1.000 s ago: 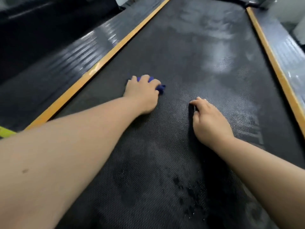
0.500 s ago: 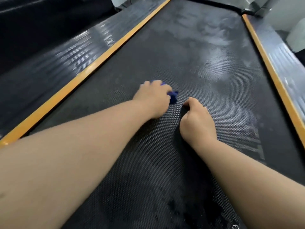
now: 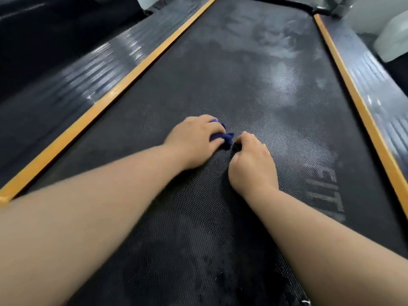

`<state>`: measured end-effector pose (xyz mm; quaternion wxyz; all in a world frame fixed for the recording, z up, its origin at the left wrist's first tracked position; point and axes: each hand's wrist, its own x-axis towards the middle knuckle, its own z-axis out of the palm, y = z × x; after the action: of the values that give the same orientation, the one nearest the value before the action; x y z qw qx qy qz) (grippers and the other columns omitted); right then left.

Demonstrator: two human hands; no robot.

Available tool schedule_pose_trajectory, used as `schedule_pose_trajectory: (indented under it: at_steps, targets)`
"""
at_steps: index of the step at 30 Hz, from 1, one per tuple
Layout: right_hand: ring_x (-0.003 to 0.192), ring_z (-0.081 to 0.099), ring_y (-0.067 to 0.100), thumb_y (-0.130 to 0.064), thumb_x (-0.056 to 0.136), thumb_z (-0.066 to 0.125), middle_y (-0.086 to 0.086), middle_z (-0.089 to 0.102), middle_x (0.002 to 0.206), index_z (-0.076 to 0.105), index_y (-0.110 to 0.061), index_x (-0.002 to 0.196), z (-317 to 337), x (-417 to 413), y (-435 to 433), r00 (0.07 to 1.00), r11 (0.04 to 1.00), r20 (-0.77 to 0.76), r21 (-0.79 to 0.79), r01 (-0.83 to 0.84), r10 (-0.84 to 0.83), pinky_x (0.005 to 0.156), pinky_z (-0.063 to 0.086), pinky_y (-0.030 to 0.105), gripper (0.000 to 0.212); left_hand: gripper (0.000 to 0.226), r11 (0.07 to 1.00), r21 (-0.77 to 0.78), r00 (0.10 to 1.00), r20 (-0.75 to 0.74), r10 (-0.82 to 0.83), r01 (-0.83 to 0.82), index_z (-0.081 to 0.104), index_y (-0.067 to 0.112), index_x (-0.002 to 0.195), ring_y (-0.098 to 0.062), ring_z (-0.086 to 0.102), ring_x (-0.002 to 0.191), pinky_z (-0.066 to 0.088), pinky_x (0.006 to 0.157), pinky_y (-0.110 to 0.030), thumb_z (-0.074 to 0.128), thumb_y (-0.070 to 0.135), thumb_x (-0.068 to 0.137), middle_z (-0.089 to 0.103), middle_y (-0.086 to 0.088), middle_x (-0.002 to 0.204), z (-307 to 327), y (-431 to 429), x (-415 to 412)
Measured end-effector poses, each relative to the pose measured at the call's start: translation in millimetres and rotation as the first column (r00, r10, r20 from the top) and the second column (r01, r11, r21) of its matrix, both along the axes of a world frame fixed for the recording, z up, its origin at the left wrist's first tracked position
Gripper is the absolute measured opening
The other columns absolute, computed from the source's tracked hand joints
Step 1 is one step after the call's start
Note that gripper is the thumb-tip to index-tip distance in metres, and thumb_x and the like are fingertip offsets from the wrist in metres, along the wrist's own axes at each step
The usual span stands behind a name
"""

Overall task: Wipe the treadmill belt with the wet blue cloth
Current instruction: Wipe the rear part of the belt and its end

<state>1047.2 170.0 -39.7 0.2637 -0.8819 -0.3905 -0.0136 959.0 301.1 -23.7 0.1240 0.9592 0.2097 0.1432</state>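
The black textured treadmill belt (image 3: 242,85) fills the middle of the view, with pale wet streaks toward its far end. My left hand (image 3: 194,142) presses down on a bunched blue cloth (image 3: 225,138), fingers curled over it; only a small blue tip shows past my fingers. My right hand (image 3: 251,162) rests on the belt just right of the cloth, fingers curled under, its thumb side almost touching the blue tip. Whether it touches the cloth I cannot tell.
Orange strips (image 3: 106,100) border the belt on both sides, the right strip (image 3: 362,111) running diagonally. Glossy dark ribbed side rails (image 3: 88,71) lie outside them. Faded white lettering (image 3: 326,191) marks the belt at right. A pale object (image 3: 390,40) stands beyond the right rail.
My left hand slid the blue cloth rightward across the belt. My right hand moved left toward it, so the two hands now nearly meet.
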Motion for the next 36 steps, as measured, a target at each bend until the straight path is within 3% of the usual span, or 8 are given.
schedule_pose_trajectory:
  at_steps: [3,8,15,22,26,29,34,36]
  targets:
    - [0.091,0.039,0.021,-0.008,0.082,0.038,0.001,0.051,0.103,0.050,-0.015,0.102,1,-1,-1,0.999,1.000,-0.039,-0.011,0.000,0.000,0.087,0.032,0.034,0.024,0.029,0.997,-0.061,0.997,-0.057,-0.058,0.055,0.062,0.029,0.121,-0.017,0.047,0.125,0.031,0.101,-0.025,0.059,0.034,0.092,0.048,0.007,0.139,10,45,-49]
    - [0.086,0.036,0.019,-0.007,0.081,0.037,-0.002,0.048,0.097,0.049,-0.016,0.097,1,-4,0,0.999,1.000,-0.034,-0.007,0.003,-0.003,0.083,0.032,0.033,0.021,0.032,0.884,0.025,0.877,-0.119,0.466,-0.466,0.057,0.026,0.125,-0.035,0.050,0.118,0.040,0.099,-0.041,0.046,0.038,0.097,0.049,-0.006,0.134,6,65,-71]
    - [0.095,0.044,0.025,-0.007,0.084,0.039,0.006,0.056,0.109,0.053,-0.014,0.107,4,-1,-1,1.000,0.999,-0.030,-0.042,0.004,-0.006,0.077,0.029,0.030,0.028,0.032,0.994,-0.039,0.994,-0.043,-0.102,0.100,0.056,0.034,0.127,-0.014,0.039,0.131,0.034,0.104,-0.030,0.049,0.039,0.096,0.040,0.012,0.146,2,-33,-61]
    - [0.096,0.046,0.022,-0.009,0.085,0.036,0.001,0.054,0.105,0.053,-0.016,0.105,7,-6,-5,0.998,1.000,-0.070,-0.011,0.004,-0.005,0.080,0.031,0.030,0.028,0.034,0.815,-0.024,0.813,-0.086,0.575,-0.579,0.057,0.022,0.127,-0.033,0.046,0.122,0.035,0.102,-0.039,0.047,0.033,0.098,0.046,-0.007,0.140,5,28,-109]
    - [0.103,0.049,0.029,-0.010,0.086,0.037,0.006,0.057,0.112,0.054,-0.014,0.110,8,-8,-5,0.999,0.999,-0.049,-0.041,0.009,-0.011,0.082,0.034,0.032,0.030,0.032,0.986,-0.021,0.986,-0.031,0.164,-0.164,0.059,0.027,0.127,-0.020,0.043,0.127,0.025,0.103,-0.024,0.047,0.032,0.097,0.045,0.006,0.142,3,-58,-79]
    - [0.104,0.048,0.028,-0.010,0.085,0.037,0.007,0.056,0.115,0.054,-0.016,0.114,9,-8,-7,0.998,0.998,-0.057,-0.056,0.002,-0.005,0.082,0.034,0.032,0.034,0.036,0.997,-0.017,0.993,-0.094,-0.076,0.075,0.053,0.035,0.132,-0.013,0.038,0.132,0.030,0.105,-0.027,0.048,0.036,0.097,0.037,0.014,0.148,7,-58,-95]
    - [0.104,0.046,0.025,-0.011,0.085,0.036,0.004,0.055,0.113,0.053,-0.016,0.112,11,-9,-11,0.998,0.997,-0.055,-0.069,-0.022,0.018,0.078,0.029,0.030,0.032,0.032,0.854,-0.068,0.856,-0.067,0.513,-0.517,0.059,0.029,0.127,-0.026,0.045,0.125,0.035,0.102,-0.033,0.050,0.031,0.097,0.044,0.005,0.144,2,7,-137]
    - [0.104,0.047,0.026,-0.011,0.085,0.036,0.004,0.055,0.112,0.054,-0.017,0.110,10,-9,-10,0.998,0.998,-0.060,-0.066,-0.010,0.006,0.078,0.030,0.030,0.031,0.030,0.874,-0.051,0.874,0.036,0.485,-0.483,0.067,0.025,0.118,-0.026,0.048,0.120,0.035,0.099,-0.030,0.048,0.028,0.095,0.051,0.002,0.135,-1,-20,-119]
